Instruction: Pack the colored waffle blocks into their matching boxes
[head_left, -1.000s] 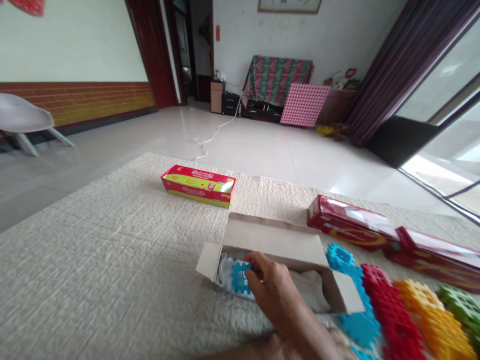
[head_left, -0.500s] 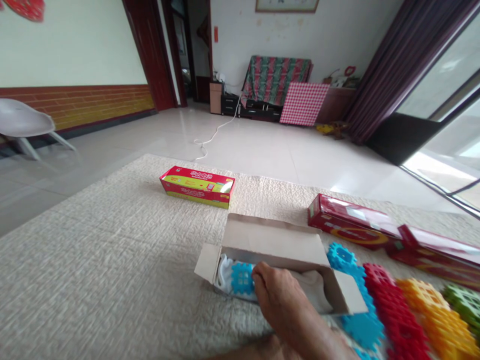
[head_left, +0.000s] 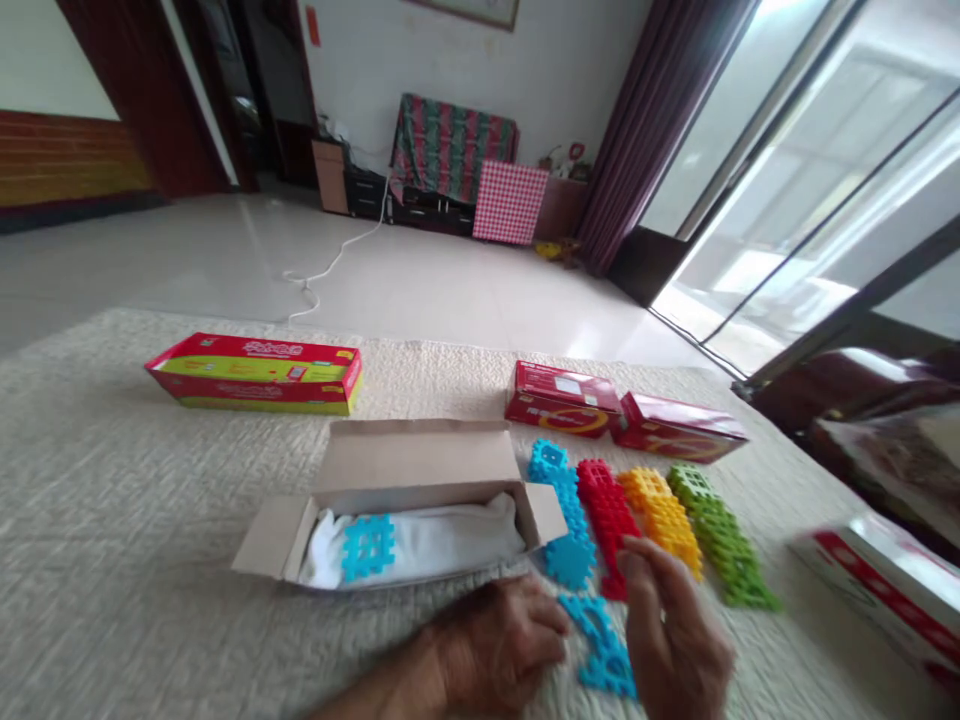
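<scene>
A blue square lattice building block (head_left: 368, 547) lies on white cloth (head_left: 457, 535) inside an open cardboard box (head_left: 420, 455). My left hand (head_left: 514, 635) is in front of the box, fingers curled, its fingertips beside loose blue blocks (head_left: 607, 665). Whether it grips one is hidden. To its right, my right hand (head_left: 679, 630) has thumb and fingers drawn together near the front end of the red block row (head_left: 607, 510); what they hold, if anything, cannot be made out. A blue block row (head_left: 566, 520) runs beside the red one.
Yellow (head_left: 664, 515) and green block rows (head_left: 720, 540) lie to the right on the beige quilted cover (head_left: 187, 500). Behind stand a red-yellow box (head_left: 262, 375) and two dark red boxes (head_left: 562, 398) (head_left: 675, 425). A red-white box (head_left: 885, 590) sits at the far right.
The view has turned right. A hand that was over the box at the blue block has left it; the block stays on the cloth. Both hands are now by the block rows.
</scene>
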